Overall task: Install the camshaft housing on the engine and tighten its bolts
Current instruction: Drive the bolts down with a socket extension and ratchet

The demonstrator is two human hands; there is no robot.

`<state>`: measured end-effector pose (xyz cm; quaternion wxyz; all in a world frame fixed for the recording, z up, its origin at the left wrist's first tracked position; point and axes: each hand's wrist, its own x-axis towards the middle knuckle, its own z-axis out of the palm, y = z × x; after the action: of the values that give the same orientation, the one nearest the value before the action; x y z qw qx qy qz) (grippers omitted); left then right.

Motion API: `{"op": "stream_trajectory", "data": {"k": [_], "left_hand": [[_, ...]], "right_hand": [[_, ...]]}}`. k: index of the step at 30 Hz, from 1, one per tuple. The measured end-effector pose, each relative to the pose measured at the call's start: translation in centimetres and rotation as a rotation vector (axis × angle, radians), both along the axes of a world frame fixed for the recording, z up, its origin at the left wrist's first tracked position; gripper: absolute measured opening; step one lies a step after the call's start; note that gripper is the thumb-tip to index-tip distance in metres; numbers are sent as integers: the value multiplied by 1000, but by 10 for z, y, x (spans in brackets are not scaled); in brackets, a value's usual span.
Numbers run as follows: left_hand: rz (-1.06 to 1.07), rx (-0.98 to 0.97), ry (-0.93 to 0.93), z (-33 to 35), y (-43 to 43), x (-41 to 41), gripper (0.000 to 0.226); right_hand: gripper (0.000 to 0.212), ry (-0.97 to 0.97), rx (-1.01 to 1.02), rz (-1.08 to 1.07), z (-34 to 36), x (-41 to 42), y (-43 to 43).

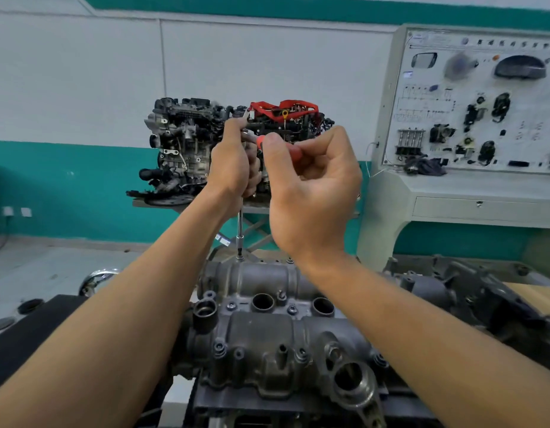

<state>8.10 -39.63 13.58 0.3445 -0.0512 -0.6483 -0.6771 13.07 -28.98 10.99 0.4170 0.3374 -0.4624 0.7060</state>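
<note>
My forearms reach out over the grey cast-metal camshaft housing (267, 335), which sits on the engine on the black desk (26, 329) just below me, small bolts standing in its holes. On the left, my left hand (233, 159) is closed round the top of the slim steel extension bar (240, 223), keeping it upright so its bit sits square in the bolt (238, 258) at the housing's far edge. To the right, my right hand (313, 186) grips the red-handled ratchet (293, 153), thumb on top, held level and ready to swing. I judge I am tightening this far bolt; how tight the nearer ones are, I cannot tell.
</note>
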Motion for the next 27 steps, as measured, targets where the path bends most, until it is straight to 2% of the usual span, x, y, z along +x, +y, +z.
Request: {"op": "stream_trajectory", "data": {"k": [4, 6, 7, 9, 11, 12, 14, 16, 17, 18, 19, 20, 24, 27], "left_hand": [[12, -22, 16, -3, 0, 3, 76], [12, 4, 24, -1, 2, 3, 53], [-37, 61, 1, 0, 2, 2, 49], [-99, 107, -34, 0, 2, -2, 48], [-94, 55, -36, -2, 3, -8, 58], [-97, 33, -35, -3, 3, -9, 61], [-75, 13, -22, -4, 4, -6, 60], [-83, 22, -10, -4, 5, -4, 56], [-92, 32, -2, -4, 6, -2, 56], [-101, 36, 9, -4, 6, -1, 56], [-106, 37, 22, -5, 6, 0, 56], [-102, 39, 36, -6, 6, 2, 56], [-82, 84, 69, -7, 4, 4, 52], [-41, 89, 80, -5, 5, 5, 52]], "right_hand": [[28, 85, 24, -25, -6, 3, -6], [25, 137, 35, 15, -9, -3, -6], [24, 142, 45, 62, -12, -8, -3], [27, 79, 75, 136, -17, -24, 5], [28, -132, 188, 93, -21, -44, 13], [30, -280, 341, 12, -23, -56, 16], [44, -544, 847, -73, -27, -73, 16], [59, -649, 1283, -19, -35, -80, 4], [55, -617, 1385, -7, -37, -82, -3], [41, -539, 1422, -24, -38, -84, -10], [27, -452, 1423, -51, -36, -84, -15], [24, -366, 1422, -80, -33, -85, -18], [21, -123, 1450, -134, -35, -86, -19], [27, -167, 1391, -104, -42, -90, -18]]}}
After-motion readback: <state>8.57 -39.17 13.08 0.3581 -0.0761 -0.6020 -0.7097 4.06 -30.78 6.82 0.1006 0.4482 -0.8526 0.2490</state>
